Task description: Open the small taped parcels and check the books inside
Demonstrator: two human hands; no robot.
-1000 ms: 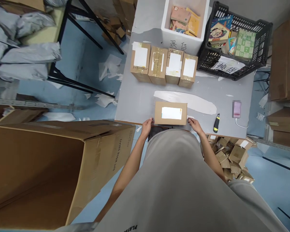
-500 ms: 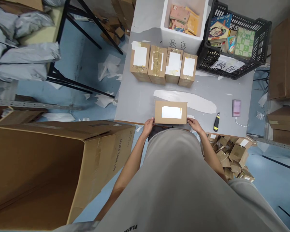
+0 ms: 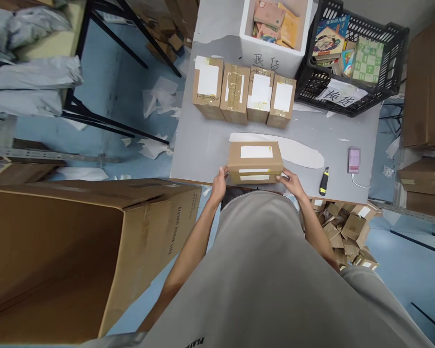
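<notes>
A closed brown cardboard box (image 3: 255, 162) is at the near edge of the grey table (image 3: 206, 154). It bears a white label on its upper face and white strips on the side facing me. My left hand (image 3: 219, 184) grips its left end, fingers along the edge. At the right end my right hand (image 3: 290, 183) holds the lower corner with thumb and fingers. The box's underside is hidden. Behind it lies a long white patch (image 3: 297, 151) on the tabletop. To the right is a black and yellow utility knife (image 3: 324, 181).
Several labelled cartons (image 3: 235, 94) stand in a row farther back. Behind them are a white bin (image 3: 271, 55) and a black crate (image 3: 391, 77), both with books. A phone (image 3: 354, 160) lies at right. A huge open carton (image 3: 148, 237) stands at left; small boxes (image 3: 351, 232) are heaped on the floor.
The box has tilted, so its side with white strips now shows below the labelled face. Both hands stay at its ends. The view has shifted slightly.
</notes>
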